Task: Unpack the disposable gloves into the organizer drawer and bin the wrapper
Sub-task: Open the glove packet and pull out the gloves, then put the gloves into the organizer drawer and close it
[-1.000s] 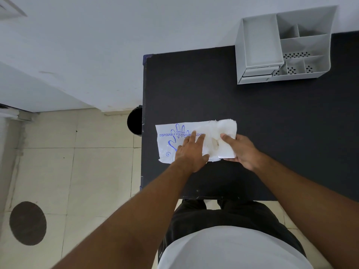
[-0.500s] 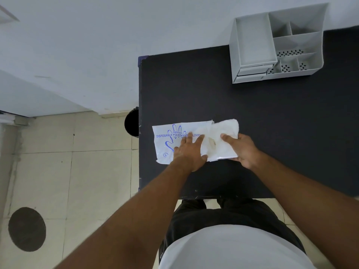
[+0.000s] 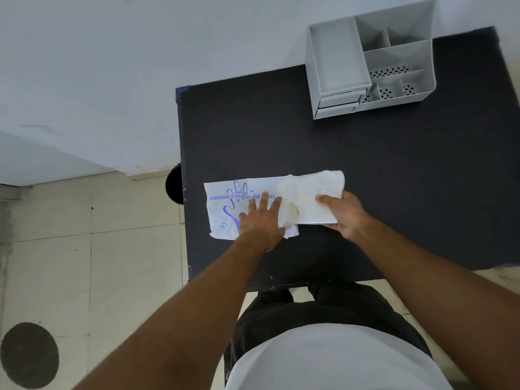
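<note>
The left hand is lying flat and open on the wrapper, fingers spread over the blue printed lettering, pressing it down on the tabletop so that, as it seems, the thin plastic is not sliding along with what is being drawn out. The right hand is closing on the gloves, thumb on top and fingers tucked beneath the near right end of the pale folded stack, which is sticking out of the wrapper's right mouth and lying partly over it. The pair of hands is working as an anchor and a puller: one is fixing the sleeve, the other is gripping the contents at the end farthest from the opening, where a pull to the right would free them. The wrapper is sitting near the left edge of the tabletop, close to the person. The organizer is standing well apart at the far right, against the wall, with its drawer fronts facing the person and looking shut, so a drawer probably needs opening before the gloves go in. A dark round bin is showing on the floor just beside the tabletop's left edge, handy for the wrapper once it is emptied. The gloves look flimsy and slippery, so a loose hold could let the stack fan apart.
</note>
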